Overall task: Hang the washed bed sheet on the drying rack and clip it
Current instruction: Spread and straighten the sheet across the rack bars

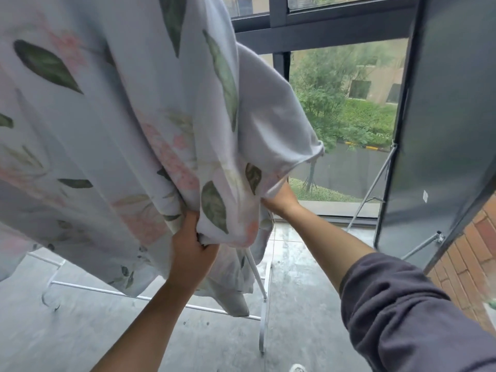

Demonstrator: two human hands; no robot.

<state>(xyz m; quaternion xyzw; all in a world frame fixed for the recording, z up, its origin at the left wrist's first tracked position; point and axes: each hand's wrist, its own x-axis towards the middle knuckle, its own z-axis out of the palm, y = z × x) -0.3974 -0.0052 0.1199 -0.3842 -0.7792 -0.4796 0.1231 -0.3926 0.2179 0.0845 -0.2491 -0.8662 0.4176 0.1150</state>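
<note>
A pale bed sheet [115, 124] printed with green leaves and pink flowers hangs down from above and fills the left and middle of the head view. My left hand [192, 253] grips a bunched fold of its lower edge. My right hand [280, 201] reaches under the sheet's right hem, its fingers hidden by the cloth. The white metal drying rack [264, 299] shows only its lower bars and a leg beneath the sheet; its top is hidden. No clips are visible.
A dark-framed window [281, 63] stands straight ahead with trees outside. An open dark window panel [440, 124] juts in at the right, beside a brick wall [472, 264]. The grey floor [80, 331] lies below.
</note>
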